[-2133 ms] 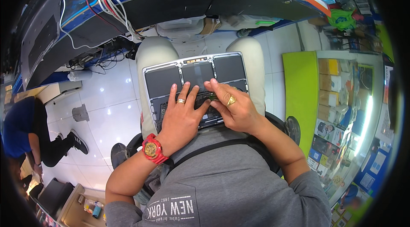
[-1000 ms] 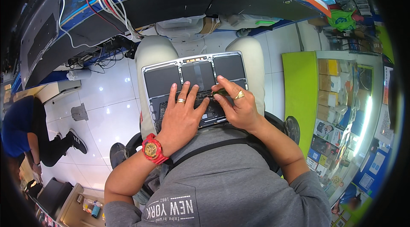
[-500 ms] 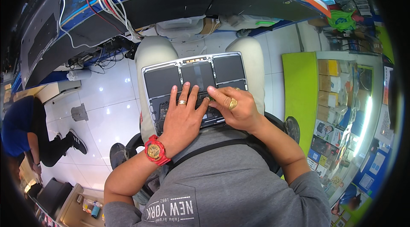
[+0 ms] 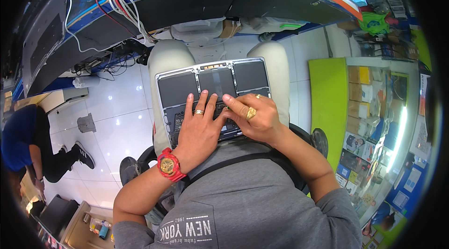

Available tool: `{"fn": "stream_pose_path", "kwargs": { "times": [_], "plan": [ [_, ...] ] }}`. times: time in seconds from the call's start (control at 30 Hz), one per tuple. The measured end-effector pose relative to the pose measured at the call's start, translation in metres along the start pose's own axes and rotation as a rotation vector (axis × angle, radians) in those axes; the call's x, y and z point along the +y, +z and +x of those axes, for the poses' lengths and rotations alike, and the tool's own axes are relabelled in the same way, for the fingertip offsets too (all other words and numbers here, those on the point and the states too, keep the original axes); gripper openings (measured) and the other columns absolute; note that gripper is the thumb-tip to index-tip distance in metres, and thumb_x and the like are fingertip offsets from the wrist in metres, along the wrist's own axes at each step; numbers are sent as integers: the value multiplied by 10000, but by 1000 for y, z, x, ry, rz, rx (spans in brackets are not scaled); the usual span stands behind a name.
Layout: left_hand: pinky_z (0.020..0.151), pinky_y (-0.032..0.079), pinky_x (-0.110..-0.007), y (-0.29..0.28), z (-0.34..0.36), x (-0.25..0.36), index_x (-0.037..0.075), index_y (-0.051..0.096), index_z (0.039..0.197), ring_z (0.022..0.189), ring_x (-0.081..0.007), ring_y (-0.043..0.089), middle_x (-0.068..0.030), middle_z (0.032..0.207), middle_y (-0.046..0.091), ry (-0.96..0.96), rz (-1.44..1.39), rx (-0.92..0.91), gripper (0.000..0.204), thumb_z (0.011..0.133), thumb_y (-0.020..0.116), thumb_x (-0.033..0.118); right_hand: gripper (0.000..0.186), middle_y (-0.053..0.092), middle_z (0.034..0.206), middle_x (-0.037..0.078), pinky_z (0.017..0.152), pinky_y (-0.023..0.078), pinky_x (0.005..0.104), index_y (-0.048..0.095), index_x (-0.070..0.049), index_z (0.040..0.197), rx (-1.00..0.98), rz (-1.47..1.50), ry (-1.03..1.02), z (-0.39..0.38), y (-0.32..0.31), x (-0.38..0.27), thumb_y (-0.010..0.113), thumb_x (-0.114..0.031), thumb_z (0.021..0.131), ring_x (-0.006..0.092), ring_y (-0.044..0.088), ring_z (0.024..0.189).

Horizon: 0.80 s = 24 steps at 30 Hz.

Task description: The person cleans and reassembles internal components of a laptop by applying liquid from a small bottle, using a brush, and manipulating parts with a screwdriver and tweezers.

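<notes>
An opened laptop point(image 4: 215, 83) lies across my lap with its bottom cover off, showing black battery packs and, on the side nearer me, dark circuit parts. My left hand point(image 4: 201, 125) rests flat on it with the fingers spread, a ring on one finger. Just right of it, my right hand point(image 4: 257, 115) is closed in a pinch low over the inner parts. A bit of a small green thing point(image 4: 228, 108) shows between its fingertips; the rest is hidden by the hand. The tips of both hands almost meet there.
Ahead is a workbench point(image 4: 187, 3) with a blue edge and hanging white cables point(image 4: 122, 3). Plastic bins point(image 4: 199, 30) sit beneath it. At right stands a lit glass display case point(image 4: 374, 122) with a green side. A person in blue point(image 4: 21, 136) bends down at far left.
My right hand has shifted slightly left, toward my left thumb, and turned a little. My left hand and the laptop stay in place.
</notes>
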<state>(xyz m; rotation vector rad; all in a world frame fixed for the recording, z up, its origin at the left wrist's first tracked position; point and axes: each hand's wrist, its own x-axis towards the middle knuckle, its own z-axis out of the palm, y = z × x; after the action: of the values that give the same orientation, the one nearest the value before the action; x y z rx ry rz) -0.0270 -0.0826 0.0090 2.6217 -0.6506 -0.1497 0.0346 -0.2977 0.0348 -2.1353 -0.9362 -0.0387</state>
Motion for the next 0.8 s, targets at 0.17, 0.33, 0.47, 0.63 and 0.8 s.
{"fn": "stream_pose_path", "kwargs": {
  "times": [0.17, 0.33, 0.47, 0.63, 0.8],
  "plan": [
    [1308, 259, -693, -3, 1, 1, 80, 729, 1402, 1545, -472, 479, -266, 1560, 581, 8, 11, -21, 421, 996, 639, 143, 580, 797, 1072, 182, 734, 639, 390, 717, -11, 1452, 74, 48, -5, 2, 8, 1, 858, -12, 889, 316, 788, 850],
    [1308, 259, -695, -4, 1, 0, 80, 735, 1386, 1549, -469, 475, -262, 1563, 582, 10, 5, -24, 405, 998, 638, 139, 552, 801, 1035, 152, 712, 633, 369, 750, -1, 1401, 200, 73, -22, 11, 14, 2, 887, -40, 868, 281, 791, 828],
    [1305, 262, -700, -2, 1, -1, 89, 741, 1379, 1545, -467, 481, -257, 1558, 586, 2, 5, -16, 404, 990, 644, 137, 554, 802, 1063, 153, 724, 636, 370, 745, -8, 1410, 54, 38, -33, 8, 1, 1, 877, -28, 873, 285, 793, 842],
    [1303, 262, -704, -2, 1, -1, 100, 743, 1385, 1540, -466, 487, -250, 1555, 587, 8, 9, -12, 415, 981, 653, 137, 549, 796, 1032, 140, 695, 621, 364, 746, -8, 1411, 96, 57, -38, 4, 8, 4, 874, -29, 877, 271, 780, 809],
    [1305, 260, -704, -3, 2, -1, 100, 740, 1400, 1545, -465, 485, -249, 1557, 586, 9, 1, -13, 431, 981, 650, 135, 568, 794, 1027, 140, 693, 620, 373, 707, 13, 1450, 106, 49, -13, 5, 11, 4, 850, -29, 902, 285, 775, 803]
  ]
}}
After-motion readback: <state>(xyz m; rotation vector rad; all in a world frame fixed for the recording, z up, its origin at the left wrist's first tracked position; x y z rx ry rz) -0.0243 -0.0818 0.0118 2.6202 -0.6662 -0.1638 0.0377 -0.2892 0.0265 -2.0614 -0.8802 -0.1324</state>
